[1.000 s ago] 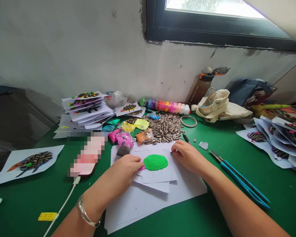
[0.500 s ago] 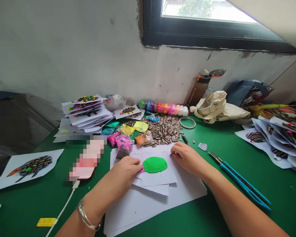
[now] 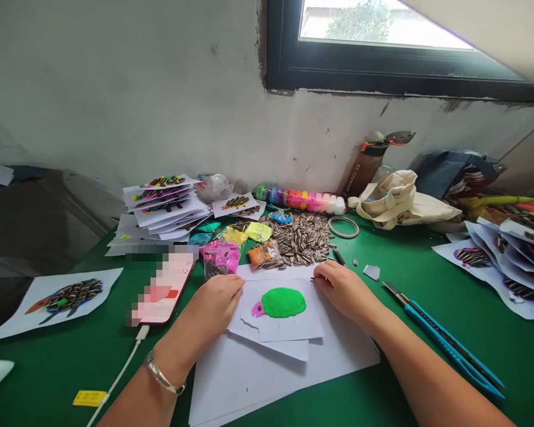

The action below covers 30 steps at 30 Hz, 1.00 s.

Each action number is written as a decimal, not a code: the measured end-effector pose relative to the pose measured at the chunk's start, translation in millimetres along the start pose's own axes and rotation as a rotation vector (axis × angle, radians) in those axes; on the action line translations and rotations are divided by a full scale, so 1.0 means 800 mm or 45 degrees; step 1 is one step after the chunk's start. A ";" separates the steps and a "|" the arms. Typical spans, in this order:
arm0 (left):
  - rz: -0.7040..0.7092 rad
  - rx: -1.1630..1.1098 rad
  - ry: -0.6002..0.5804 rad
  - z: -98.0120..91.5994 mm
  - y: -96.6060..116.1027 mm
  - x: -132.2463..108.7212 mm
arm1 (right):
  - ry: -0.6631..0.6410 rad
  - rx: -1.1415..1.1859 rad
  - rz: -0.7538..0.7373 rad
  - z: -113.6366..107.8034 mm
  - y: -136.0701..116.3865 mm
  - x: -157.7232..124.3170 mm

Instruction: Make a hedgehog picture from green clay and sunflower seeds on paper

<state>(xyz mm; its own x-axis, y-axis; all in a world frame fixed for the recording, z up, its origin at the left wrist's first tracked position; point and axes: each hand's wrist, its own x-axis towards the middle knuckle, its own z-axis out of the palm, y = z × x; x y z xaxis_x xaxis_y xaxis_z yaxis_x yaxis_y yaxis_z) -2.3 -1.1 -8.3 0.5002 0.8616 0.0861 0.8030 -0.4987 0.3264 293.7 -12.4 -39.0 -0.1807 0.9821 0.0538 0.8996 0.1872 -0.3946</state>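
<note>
A small white paper (image 3: 289,330) bears a flat oval of green clay (image 3: 285,302) with a pink clay head (image 3: 258,308) and a dark eye. Thin drawn leg lines show below the oval, and a thin dark strip (image 3: 250,324) lies by the head. My left hand (image 3: 218,302) is closed at this paper's upper left edge, fingertips pressed together on it. At the upper right edge my right hand (image 3: 340,289) is pinched, a small dark bit showing at its fingertips; its kind I cannot make out.
More white sheets (image 3: 267,385) lie underneath. Behind are clay bags (image 3: 222,254), sunflower seeds (image 3: 305,237) and a tape roll (image 3: 343,227). A blue utility knife (image 3: 445,344) lies right, a phone (image 3: 171,290) with cable left. Stacked pictures (image 3: 169,207) and more pictures (image 3: 511,267) flank the table.
My left hand has moved off the pink head, up and left to the paper's edge, uncovering the head and its dark eye. My right hand stays pinched at the upper right edge.
</note>
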 end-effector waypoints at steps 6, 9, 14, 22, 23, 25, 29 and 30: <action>-0.120 0.046 0.016 0.004 -0.008 0.004 | 0.057 0.032 -0.001 0.007 0.004 0.002; -0.178 0.044 0.006 0.004 -0.010 0.006 | 0.101 0.045 -0.022 0.011 0.007 0.001; -0.220 0.012 0.018 0.002 -0.011 0.008 | 0.270 0.033 0.011 0.015 0.009 -0.002; -0.332 -0.057 0.043 -0.003 -0.012 0.008 | 0.085 -0.277 -0.160 -0.019 -0.082 0.075; -0.333 -0.063 0.043 -0.003 -0.012 0.007 | 0.068 -0.300 -0.181 -0.018 -0.097 0.094; -0.326 -0.069 0.043 -0.003 -0.013 0.006 | 0.027 -0.352 -0.211 -0.009 -0.124 0.135; -0.307 -0.066 0.032 -0.001 -0.017 0.006 | 0.018 -0.444 -0.192 0.016 -0.159 0.204; -0.308 -0.065 0.031 0.000 -0.018 0.006 | 0.012 -0.454 -0.195 0.021 -0.165 0.217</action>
<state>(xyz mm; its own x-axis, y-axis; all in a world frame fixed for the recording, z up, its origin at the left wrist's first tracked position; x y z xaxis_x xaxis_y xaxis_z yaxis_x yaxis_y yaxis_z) -11.4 9.8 -12.6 0.2871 0.9577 0.0222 0.8807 -0.2730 0.3870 137.1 133.1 7.1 -0.3214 0.9420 0.0963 0.9446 0.3261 -0.0375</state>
